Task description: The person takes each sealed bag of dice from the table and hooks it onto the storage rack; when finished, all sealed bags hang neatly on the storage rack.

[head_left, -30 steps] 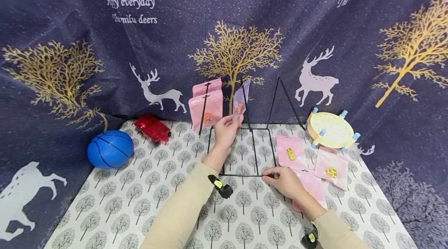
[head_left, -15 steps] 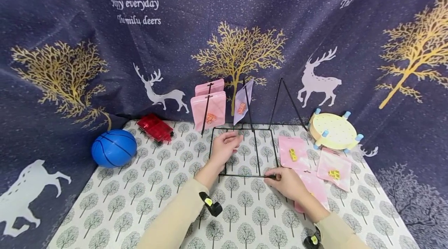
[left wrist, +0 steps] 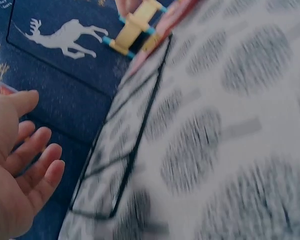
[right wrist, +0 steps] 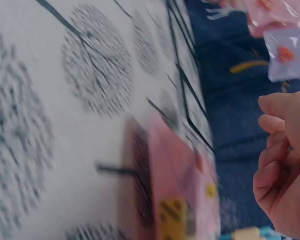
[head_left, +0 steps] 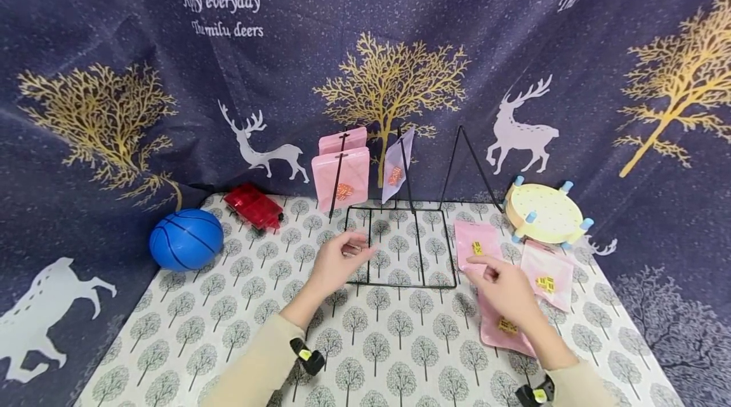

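Note:
My left hand (head_left: 341, 261) hovers over the front left part of a black wire display rack (head_left: 411, 285), its fingers relaxed and holding nothing. Above the pink zip bags on the right is my right hand (head_left: 505, 289), loosely curled with nothing in it. Under and beside it lie a pink bag (head_left: 495, 331), another pink bag (head_left: 471, 230) and a paler bag (head_left: 562, 270), all containing yellow dice. From the rack's left arm hang pink bags (head_left: 325, 172), the front one with orange dice. A lilac bag (head_left: 391, 188) with orange dice hangs from the middle arm.
A blue ball (head_left: 185, 240) and a red toy car (head_left: 253, 206) stand at the left. A pale yellow oval stand with blue legs (head_left: 545, 210) is at the back right. The deer-print curtain (head_left: 285, 77) rises behind the tree-print tablecloth (head_left: 228, 331).
My left hand let go of the lilac bag, which stays hanging, and drew back toward me. My right hand left the rack's front corner and moved right over the pink bags.

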Tool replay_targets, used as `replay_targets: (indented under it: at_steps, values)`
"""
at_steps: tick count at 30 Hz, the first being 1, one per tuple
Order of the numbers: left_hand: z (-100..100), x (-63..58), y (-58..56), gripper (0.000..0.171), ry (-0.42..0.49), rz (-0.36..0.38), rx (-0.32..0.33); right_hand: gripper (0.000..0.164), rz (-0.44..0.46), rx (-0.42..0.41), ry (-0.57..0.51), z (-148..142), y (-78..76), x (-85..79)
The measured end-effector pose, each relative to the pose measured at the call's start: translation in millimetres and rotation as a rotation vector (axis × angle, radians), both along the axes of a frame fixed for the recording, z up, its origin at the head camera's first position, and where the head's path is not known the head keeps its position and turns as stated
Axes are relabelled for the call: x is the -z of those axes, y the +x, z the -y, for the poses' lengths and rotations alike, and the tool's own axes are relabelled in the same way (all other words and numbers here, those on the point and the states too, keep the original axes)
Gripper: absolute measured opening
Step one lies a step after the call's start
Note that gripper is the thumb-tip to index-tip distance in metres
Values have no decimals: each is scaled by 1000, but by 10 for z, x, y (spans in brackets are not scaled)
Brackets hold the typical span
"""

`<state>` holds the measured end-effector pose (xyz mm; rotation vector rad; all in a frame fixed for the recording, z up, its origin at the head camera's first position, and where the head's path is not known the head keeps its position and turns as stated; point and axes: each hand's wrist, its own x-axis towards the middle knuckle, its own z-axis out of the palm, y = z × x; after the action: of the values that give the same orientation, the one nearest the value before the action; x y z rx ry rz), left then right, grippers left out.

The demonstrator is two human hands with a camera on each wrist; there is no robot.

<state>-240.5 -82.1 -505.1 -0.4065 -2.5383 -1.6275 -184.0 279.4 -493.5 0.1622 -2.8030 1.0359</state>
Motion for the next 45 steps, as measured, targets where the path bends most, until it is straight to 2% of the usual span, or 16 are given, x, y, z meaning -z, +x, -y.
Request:
replay_targets:
  at_steps: [4,8,14,19,24,28,34,45]
  values:
    - [206,59,68,38,-183,-57,13,36,-66,92,49,-248,16,-43]
    - [355,125,116,41,-333,-109,37,37,-88,209,80,-533,17,-45]
    - [481,264,154,38,-470,-144,72,52,-6,389,120,-936,28,51]
    - [527,376,134,33,-520,-150,120,68,103,529,97,-1171,28,119]
    - [545,399,112,27,-547,-177,163,90,208,624,48,-1298,-18,161]
    - [561,417,96,26,-570,-230,188,109,299,624,53,-1337,-47,158]
    - [578,441,89,20,-534,-193,204,127,395,578,120,-1354,-90,193]
    - [589,479,87,8,-476,-196,192,130,445,512,93,-1386,-92,215]
